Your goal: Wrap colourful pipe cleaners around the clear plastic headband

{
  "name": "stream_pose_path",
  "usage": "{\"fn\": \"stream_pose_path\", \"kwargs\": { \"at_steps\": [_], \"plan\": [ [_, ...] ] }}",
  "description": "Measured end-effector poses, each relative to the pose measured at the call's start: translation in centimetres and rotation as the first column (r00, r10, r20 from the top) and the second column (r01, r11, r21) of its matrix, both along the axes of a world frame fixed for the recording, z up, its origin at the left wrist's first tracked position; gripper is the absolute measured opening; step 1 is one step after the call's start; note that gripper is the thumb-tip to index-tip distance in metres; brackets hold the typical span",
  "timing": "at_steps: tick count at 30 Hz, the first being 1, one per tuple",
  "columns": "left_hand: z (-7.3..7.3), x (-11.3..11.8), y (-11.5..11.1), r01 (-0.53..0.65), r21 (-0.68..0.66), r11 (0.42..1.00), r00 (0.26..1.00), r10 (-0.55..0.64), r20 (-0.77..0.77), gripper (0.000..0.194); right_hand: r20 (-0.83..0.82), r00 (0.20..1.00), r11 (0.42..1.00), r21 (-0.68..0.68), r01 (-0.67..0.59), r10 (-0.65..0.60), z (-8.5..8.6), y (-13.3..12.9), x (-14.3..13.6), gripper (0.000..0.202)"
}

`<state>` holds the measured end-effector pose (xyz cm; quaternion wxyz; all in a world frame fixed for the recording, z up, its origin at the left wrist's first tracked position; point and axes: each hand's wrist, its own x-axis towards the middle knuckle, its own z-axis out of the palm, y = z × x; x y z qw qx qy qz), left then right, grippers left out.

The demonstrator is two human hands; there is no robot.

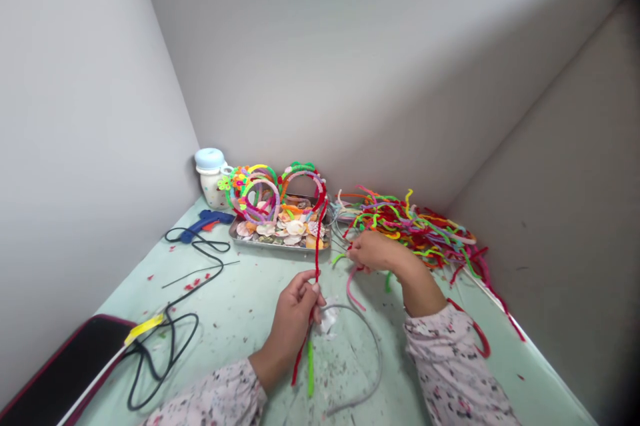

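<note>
A long red pipe cleaner (317, 249) stands nearly upright in my left hand (299, 303), whose fingers pinch it near its middle. Its lower end slants down past the palm beside a short green piece (311, 369) on the table. My right hand (373, 251) reaches to the near left edge of a heap of coloured pipe cleaners (420, 226); its fingers are closed together, and what they hold is too small to make out. A pink piece (353, 289) curves just below it. Between my forearms lies a grey curved band (379, 346).
Behind my hands, a metal tray (280, 246) holds shells and decorated headbands (260, 199). At the left are a lidded bottle (213, 179), a blue glue gun (203, 225), a looped black cord (173, 319) and a dark flat device (75, 366). Grey walls enclose the green table (235, 313).
</note>
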<state>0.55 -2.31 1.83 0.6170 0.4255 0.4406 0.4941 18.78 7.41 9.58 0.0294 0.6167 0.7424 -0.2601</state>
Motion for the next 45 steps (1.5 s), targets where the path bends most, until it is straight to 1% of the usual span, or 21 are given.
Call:
{"fn": "stream_pose_path", "kwargs": {
  "at_steps": [2,3,6,7,10,12,14,17,20,23,26,28,29,30,32,33,35,39,45],
  "plan": [
    [0.0,0.0,0.0,0.002,0.003,1.0,1.0,-0.002,-0.002,0.038,0.009,1.0,1.0,0.028,0.003,-0.003,-0.2,0.1,0.0,0.032],
    [0.0,0.0,0.0,0.002,0.004,1.0,1.0,-0.002,-0.002,0.038,0.019,1.0,0.999,0.039,0.005,-0.006,-0.2,0.2,0.1,0.031],
    [-0.1,0.0,0.0,0.006,0.008,1.0,1.0,-0.006,0.005,0.037,0.005,1.0,0.999,0.037,0.002,-0.002,-0.3,0.2,0.3,0.016],
    [-0.1,-0.1,0.0,0.007,0.009,1.0,1.0,-0.007,0.008,0.037,-0.016,1.0,1.0,0.029,-0.004,0.005,-0.2,0.1,0.3,0.015],
    [-0.1,-0.1,-0.1,0.017,0.012,1.0,1.0,-0.017,0.019,0.038,-0.057,0.998,0.998,0.058,-0.034,0.038,0.3,-0.2,0.1,0.015],
    [0.0,-0.1,-0.1,0.022,0.011,1.0,0.999,-0.022,0.027,0.038,-0.024,0.998,0.99,0.13,-0.052,0.056,0.8,-0.4,-0.2,0.021],
    [0.0,-0.1,-0.2,0.021,0.012,1.0,0.999,-0.021,0.028,0.039,-0.001,0.998,0.983,0.169,-0.069,0.07,1.3,-0.6,-0.4,0.025],
    [-0.1,-0.1,-0.2,0.015,0.011,1.0,0.999,-0.015,0.034,0.038,-0.043,0.995,0.986,0.145,-0.082,0.089,1.5,-0.8,-0.5,0.015],
    [-0.1,-0.1,-0.1,0.009,0.011,1.0,0.999,-0.01,0.04,0.038,-0.051,0.997,0.992,0.116,-0.056,0.062,1.5,-0.9,-0.5,0.017],
    [0.0,-0.1,-0.1,0.012,0.012,1.0,0.999,-0.013,0.049,0.039,-0.027,0.998,0.985,0.163,-0.052,0.057,1.5,-0.9,-0.4,0.026],
    [0.0,-0.1,-0.2,0.016,0.016,1.0,0.998,-0.016,0.055,0.038,-0.139,0.989,0.973,0.232,-0.016,0.049,1.5,-0.8,-0.4,0.018],
    [0.1,-0.1,-0.3,0.018,0.019,1.0,0.998,-0.019,0.054,0.038,-0.233,0.971,0.975,0.223,0.009,0.044,1.6,-0.9,-0.5,0.028],
    [0.1,-0.1,-0.3,0.018,0.02,1.0,0.998,-0.019,0.054,0.038,-0.27,0.961,0.981,0.195,0.001,0.053,1.6,-1.0,-0.6,0.03],
    [0.2,-0.1,-0.4,0.02,0.019,1.0,0.998,-0.021,0.056,0.039,-0.301,0.951,0.987,0.16,-0.021,0.069,1.6,-1.1,-0.9,0.029],
    [0.1,-0.1,-0.4,0.025,0.015,1.0,0.998,-0.026,0.06,0.04,-0.368,0.92,0.991,0.077,-0.113,0.134,1.4,-1.3,-1.6,0.03],
    [0.1,-0.1,-0.4,0.03,0.016,0.999,0.998,-0.031,0.06,0.041,-0.407,0.898,0.986,0.058,-0.156,0.166,1.2,-1.3,-2.0,0.031],
    [0.1,-0.1,-0.3,0.039,0.027,0.999,0.998,-0.04,0.055,0.04,-0.456,0.869,0.979,0.029,-0.202,0.193,0.6,-1.3,-2.8,0.035],
    [0.0,-0.1,-0.2,0.062,0.039,0.997,0.998,-0.063,0.027,0.038,-0.533,0.836,0.987,-0.009,-0.159,0.129,-0.3,-1.0,-3.7,0.034],
    [-0.1,-0.1,-0.3,0.089,0.032,0.996,0.995,-0.087,-0.053,0.03,-0.644,0.765,0.999,-0.009,-0.047,0.03,-0.1,-0.5,-3.1,0.032]
  ]
}}
